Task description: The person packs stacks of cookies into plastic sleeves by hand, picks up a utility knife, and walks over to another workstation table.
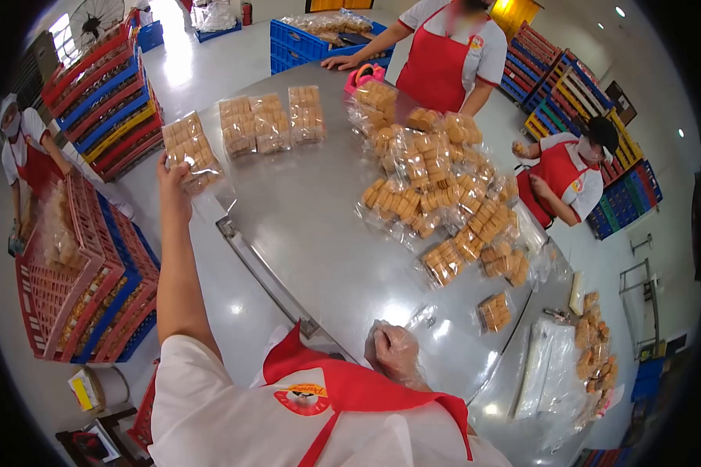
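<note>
My left hand [177,177] is closed on the lower edge of a clear pack of round biscuits [192,148], held up past the table's left side. Three similar packs, among them a biscuit pack [306,114], stand in a row to its right. My right hand [393,348], in a clear plastic glove, rests curled at the table's near edge. Whatever its fingers may hold is hidden. Beside it lies a small scrap of clear plastic [424,316]. Further right is a large heap of packed biscuits [436,194], with one separate biscuit pack [494,311] closer to me.
Across the steel table [311,226] stands a person in a red apron [436,66]; another person [565,175] works at the right. Clear bags [544,366] and loose biscuits [593,342] lie at the near right. Stacked crates [93,272] and a third person [35,148] are at the left.
</note>
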The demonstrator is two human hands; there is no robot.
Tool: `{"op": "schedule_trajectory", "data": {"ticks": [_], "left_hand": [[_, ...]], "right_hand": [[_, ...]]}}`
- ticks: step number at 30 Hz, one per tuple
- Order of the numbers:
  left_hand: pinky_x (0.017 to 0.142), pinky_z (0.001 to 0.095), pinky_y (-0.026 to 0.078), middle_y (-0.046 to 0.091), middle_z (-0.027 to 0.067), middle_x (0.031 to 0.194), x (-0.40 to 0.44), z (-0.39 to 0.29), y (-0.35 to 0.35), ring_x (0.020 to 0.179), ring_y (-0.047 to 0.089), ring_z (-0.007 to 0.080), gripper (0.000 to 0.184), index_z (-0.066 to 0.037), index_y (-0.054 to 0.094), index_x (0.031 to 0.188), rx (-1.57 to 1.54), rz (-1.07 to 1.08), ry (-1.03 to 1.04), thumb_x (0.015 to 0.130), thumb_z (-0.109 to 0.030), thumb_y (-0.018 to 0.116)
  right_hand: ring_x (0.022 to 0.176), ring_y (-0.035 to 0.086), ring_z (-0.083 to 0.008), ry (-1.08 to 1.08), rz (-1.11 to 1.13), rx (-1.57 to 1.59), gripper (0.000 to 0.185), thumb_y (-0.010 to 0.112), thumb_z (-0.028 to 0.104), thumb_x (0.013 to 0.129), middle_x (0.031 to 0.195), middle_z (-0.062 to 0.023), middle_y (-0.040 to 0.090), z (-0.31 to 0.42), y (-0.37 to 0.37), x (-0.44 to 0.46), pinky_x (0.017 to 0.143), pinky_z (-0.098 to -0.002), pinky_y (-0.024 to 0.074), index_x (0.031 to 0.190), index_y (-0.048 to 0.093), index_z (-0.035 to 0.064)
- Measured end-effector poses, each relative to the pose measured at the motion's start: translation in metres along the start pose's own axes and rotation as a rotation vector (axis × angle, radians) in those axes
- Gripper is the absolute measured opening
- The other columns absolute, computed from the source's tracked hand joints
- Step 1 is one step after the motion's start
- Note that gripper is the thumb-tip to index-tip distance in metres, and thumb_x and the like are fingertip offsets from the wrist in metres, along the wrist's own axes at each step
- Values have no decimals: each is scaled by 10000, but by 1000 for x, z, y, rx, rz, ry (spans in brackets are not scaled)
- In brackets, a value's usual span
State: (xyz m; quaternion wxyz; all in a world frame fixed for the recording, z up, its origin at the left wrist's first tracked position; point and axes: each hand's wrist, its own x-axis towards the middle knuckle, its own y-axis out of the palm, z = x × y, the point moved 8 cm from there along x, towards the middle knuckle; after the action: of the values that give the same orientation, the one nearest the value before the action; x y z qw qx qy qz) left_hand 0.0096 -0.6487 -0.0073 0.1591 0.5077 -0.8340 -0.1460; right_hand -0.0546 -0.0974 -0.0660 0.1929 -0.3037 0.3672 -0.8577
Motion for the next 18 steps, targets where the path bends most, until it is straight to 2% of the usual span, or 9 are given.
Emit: {"op": "schedule_trajectory", "data": {"ticks": [1,2,5,7,10,13,15,16,18], "left_hand": [[846,473,523,520,123,1289,22,15,-10,1066,578,286,734,-124,323,1445,12,1,17,774,-192,612],[845,457,524,518,124,1286,38,31,-18,1062,575,277,733,-122,323,1445,25,-15,11,774,-187,610],[861,419,518,504,129,1294,93,62,-32,1074,558,258,730,-117,322,1451,74,-14,-10,780,-176,602],[895,403,503,484,136,1321,121,89,-38,1111,540,255,728,-114,318,1459,90,11,-61,788,-172,595],[879,499,535,471,140,1321,169,119,-41,1145,531,277,753,-146,251,1493,112,87,-29,821,-195,587],[925,460,511,457,142,1359,190,129,-21,1167,529,279,767,-146,242,1510,136,164,-132,830,-216,589],[951,431,494,467,144,1365,187,125,-14,1188,528,271,758,-146,242,1516,126,173,-141,844,-228,583],[963,416,486,472,145,1368,182,125,-7,1199,527,267,754,-146,242,1519,114,192,-148,852,-234,581],[984,400,468,501,144,1355,184,130,-4,1224,522,267,728,-143,254,1518,98,266,-119,875,-247,579]], "right_hand": [[726,664,-340,-49,-23,-32,102,664,111,827,799,-147,681,3,-1,2,655,-425,531,917,693,74],[705,660,-326,9,-50,-26,96,668,98,817,789,-143,678,-11,6,-3,644,-411,527,906,694,74],[671,644,-299,5,-62,-166,73,634,94,811,747,-97,654,23,-4,20,614,-417,521,872,673,89],[702,653,-307,257,-32,-62,76,636,108,816,794,-110,669,-11,11,6,640,-416,525,880,670,85],[729,652,-329,356,-65,-128,93,661,140,821,795,-137,666,-11,14,8,674,-419,529,895,672,84],[726,645,-341,448,-76,-192,88,667,143,821,783,-142,660,-1,15,16,664,-431,523,878,666,76],[727,643,-345,424,-105,-278,85,666,140,819,793,-148,659,4,14,20,660,-435,521,868,662,71],[760,644,-349,490,-113,-288,94,677,144,808,803,-157,660,0,16,17,687,-442,521,861,661,67],[792,646,-351,496,-102,-350,123,671,189,817,816,-157,665,-1,22,17,712,-449,519,868,671,78]]}}
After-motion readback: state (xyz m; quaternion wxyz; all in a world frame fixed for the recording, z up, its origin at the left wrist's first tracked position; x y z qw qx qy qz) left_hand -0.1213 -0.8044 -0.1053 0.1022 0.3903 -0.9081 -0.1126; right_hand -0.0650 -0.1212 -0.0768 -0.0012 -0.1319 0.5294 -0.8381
